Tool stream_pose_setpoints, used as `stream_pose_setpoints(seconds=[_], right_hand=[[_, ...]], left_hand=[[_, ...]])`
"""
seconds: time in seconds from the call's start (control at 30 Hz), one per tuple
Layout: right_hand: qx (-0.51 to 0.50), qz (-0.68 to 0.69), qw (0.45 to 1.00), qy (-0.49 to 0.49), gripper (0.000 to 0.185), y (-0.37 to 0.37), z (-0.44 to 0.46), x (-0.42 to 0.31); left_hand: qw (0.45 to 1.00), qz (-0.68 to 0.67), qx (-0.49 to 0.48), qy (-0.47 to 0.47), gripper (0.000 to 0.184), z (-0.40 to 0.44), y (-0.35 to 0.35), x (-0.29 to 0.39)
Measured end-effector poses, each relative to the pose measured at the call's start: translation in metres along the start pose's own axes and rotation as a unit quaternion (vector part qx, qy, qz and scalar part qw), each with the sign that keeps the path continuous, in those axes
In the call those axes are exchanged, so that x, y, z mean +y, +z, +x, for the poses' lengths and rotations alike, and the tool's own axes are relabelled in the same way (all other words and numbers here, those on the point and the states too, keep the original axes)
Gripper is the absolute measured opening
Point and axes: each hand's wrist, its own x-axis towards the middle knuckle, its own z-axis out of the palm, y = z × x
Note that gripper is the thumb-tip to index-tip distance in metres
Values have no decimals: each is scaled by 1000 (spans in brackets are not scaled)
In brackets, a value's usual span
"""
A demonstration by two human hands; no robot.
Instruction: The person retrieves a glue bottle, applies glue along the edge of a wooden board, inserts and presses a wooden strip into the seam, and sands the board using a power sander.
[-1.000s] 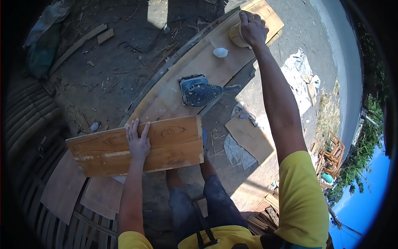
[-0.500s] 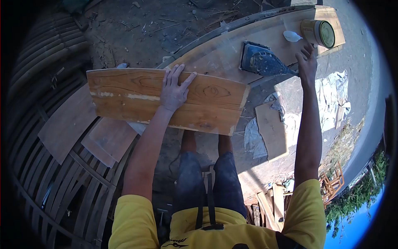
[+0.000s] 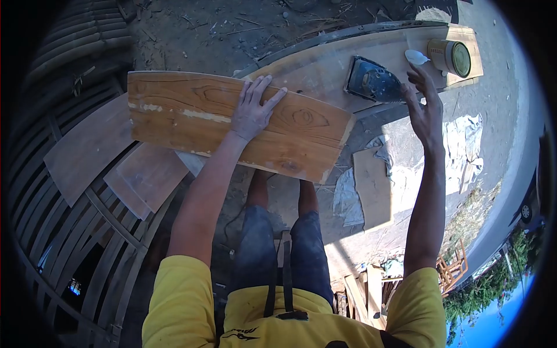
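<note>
A wooden board (image 3: 191,119) with pale filler patches lies across in front of me. My left hand (image 3: 253,110) rests on it near its upper edge, fingers spread. Over the right side, my right hand (image 3: 426,110) is held with fingers apart and nothing in it, near the handle end of a dark blue sander (image 3: 373,79). Just above its fingertips is a small white object (image 3: 416,57). Beside that a lidded can (image 3: 449,57) lies tilted towards the right on the long wooden panel (image 3: 313,66).
Thin wood sheets (image 3: 87,151) lie on a slatted bench (image 3: 110,219) at the left. White cloths (image 3: 462,142) and a brown sheet (image 3: 372,188) are on the ground at the right. Wood scraps (image 3: 371,290) and a chair frame (image 3: 454,269) sit at the lower right.
My right hand has let go of the can and come back towards me, now open near the sander. The left hand stays on the board. The camera view has turned.
</note>
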Motion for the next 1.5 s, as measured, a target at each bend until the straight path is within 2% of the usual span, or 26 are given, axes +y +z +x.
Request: stream_pose_setpoints(seconds=[0.03, 0.1, 0.13, 0.2, 0.23, 0.37, 0.43, 0.47, 0.57, 0.73, 1.0, 1.03, 1.07, 1.1, 1.17, 1.2, 1.27, 1.33, 1.5], right_hand=[[-67, 13, 998, -10, 67, 7, -9, -25], [-89, -135, 980, -118, 78, 18, -15, -44], [-90, -138, 979, -123, 78, 22, -14, -43], [-122, -246, 951, -143, 86, 30, -5, -31], [-136, -241, 948, -158, 91, 32, 2, -22], [-192, -231, 938, -173, 86, 27, 15, -10], [-160, -222, 952, -139, 81, 25, 8, -16], [-162, -225, 951, -140, 81, 23, 1, -20], [-99, -216, 970, -42, 79, 24, -29, -45], [-53, -175, 983, -32, 75, 42, -48, -47], [-4, -210, 978, 1, 79, 60, -9, -31], [-33, -211, 976, 50, 83, 59, -8, -34], [-31, -212, 975, 55, 83, 61, -12, -37], [54, -294, 953, -43, 81, 67, -19, -52], [125, -316, 927, -158, 73, 88, -34, -84], [112, -262, 943, -173, 67, 105, -42, -97], [-30, -115, 984, -132, 52, 151, -53, -100], [-64, -28, 995, -73, 43, 196, -51, -101], [-53, -39, 996, -59, 33, 233, -42, -85]], left_hand=[[1000, 6, 15, 7, 72, -1, 2, 1], [999, 24, 29, 6, 70, -3, 7, 4], [998, 42, 38, 9, 68, -5, 8, 5], [999, 30, 39, 12, 68, -9, 9, 8], [999, 18, 35, 18, 67, -11, 9, 9], [998, -35, 50, 22, 69, -28, 2, 6], [996, -60, 19, -59, 64, -47, -14, 3], [996, -63, 21, -60, 64, -51, -18, -1], [991, -35, 28, -123, 60, -53, -31, -9], [998, -40, 23, -32, 57, -10, -19, -3], [999, -24, 28, -28, 54, -7, 4, -3], [999, -22, 31, -31, 53, -7, 5, -4], [999, -24, 29, -26, 53, -7, 6, -3], [999, -24, 29, -29, 53, -7, 5, -2], [999, -20, 30, -29, 52, -4, 5, -2], [999, -20, 31, -32, 52, -3, 6, -3], [999, -19, 27, -33, 53, -6, 8, -3], [999, -19, 35, -29, 53, -4, 7, -4], [999, -19, 39, -30, 51, -3, 11, -7]])
